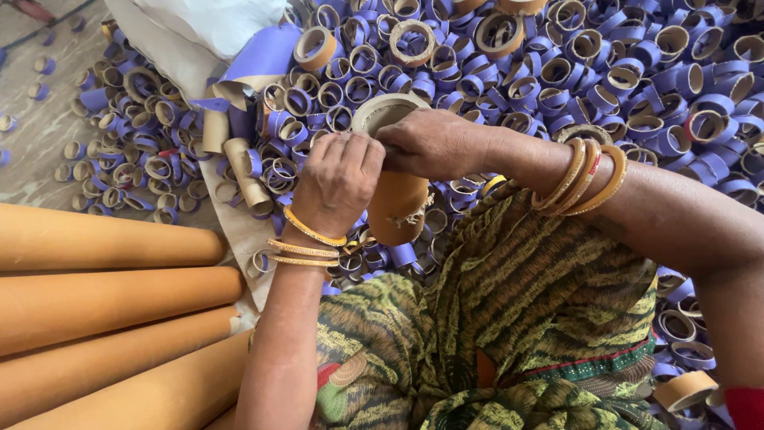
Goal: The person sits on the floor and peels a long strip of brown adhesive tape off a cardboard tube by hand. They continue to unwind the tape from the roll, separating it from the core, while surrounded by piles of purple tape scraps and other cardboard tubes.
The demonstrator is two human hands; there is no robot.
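Head view: the left hand (338, 179) curls around a short brown cardboard tube (395, 203) held over the lap, while the right hand (434, 143) grips its upper rim (bangles on both wrists). Purple-wrapped rings (557, 72) surround them; long tubes (111, 295) lie left.

Floor (40, 135) is carrying a dense heap of purple-and-tan cardboard rings (557, 72), spreading across most of it. Long tan tubes (103, 302) are lying side by side at lower left, touching one another.
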